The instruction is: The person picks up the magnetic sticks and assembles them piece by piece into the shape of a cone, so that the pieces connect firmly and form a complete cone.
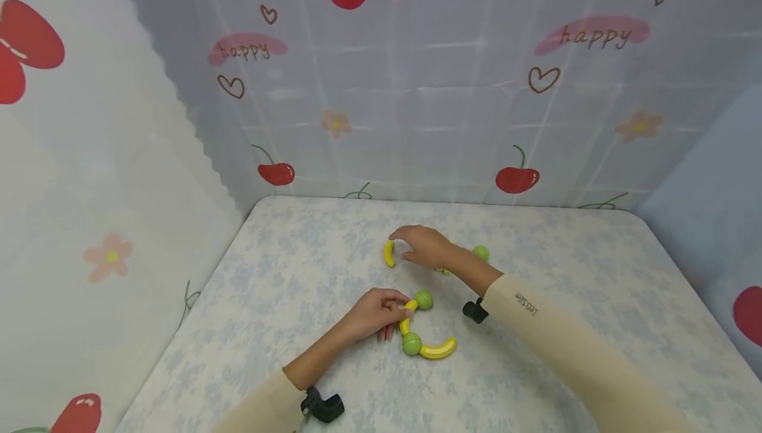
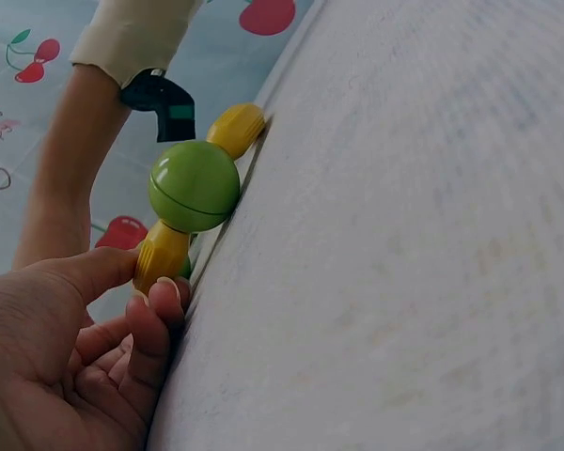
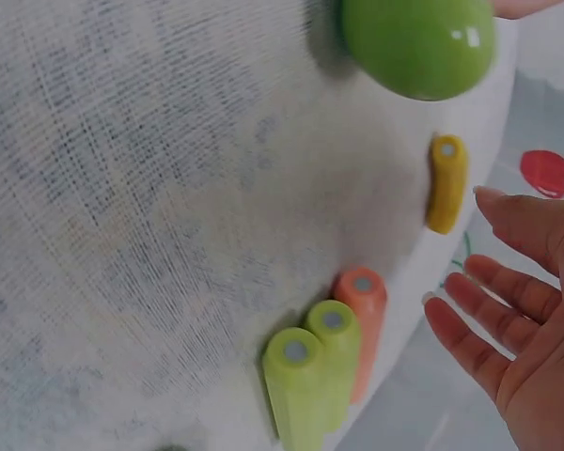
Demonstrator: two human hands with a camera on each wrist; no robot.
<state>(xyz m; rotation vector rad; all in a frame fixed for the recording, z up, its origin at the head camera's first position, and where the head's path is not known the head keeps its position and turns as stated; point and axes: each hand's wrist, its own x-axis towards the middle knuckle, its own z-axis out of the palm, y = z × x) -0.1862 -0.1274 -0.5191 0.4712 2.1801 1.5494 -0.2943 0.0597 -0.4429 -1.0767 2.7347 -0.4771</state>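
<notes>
My left hand (image 1: 376, 314) pinches a yellow curved stick (image 1: 405, 326) between thumb and fingers. That stick links an upper green ball (image 1: 424, 299) and a lower green ball (image 1: 411, 344). From the lower ball a second yellow curved stick (image 1: 438, 349) runs off to the right, making an open C shape on the table. My right hand (image 1: 424, 246) reaches across farther back, fingers spread and nothing in its grasp. Close by its fingertips lies a loose short yellow curved stick (image 3: 446, 184), a grey dot on its end.
In the right wrist view, two light green sticks (image 3: 305, 376) and an orange stick (image 3: 365, 310) lie side by side. Another green ball (image 1: 481, 252) sits behind the right forearm. The patterned table (image 1: 286, 254) meets a cherry-print curtain (image 1: 417, 122) at the back.
</notes>
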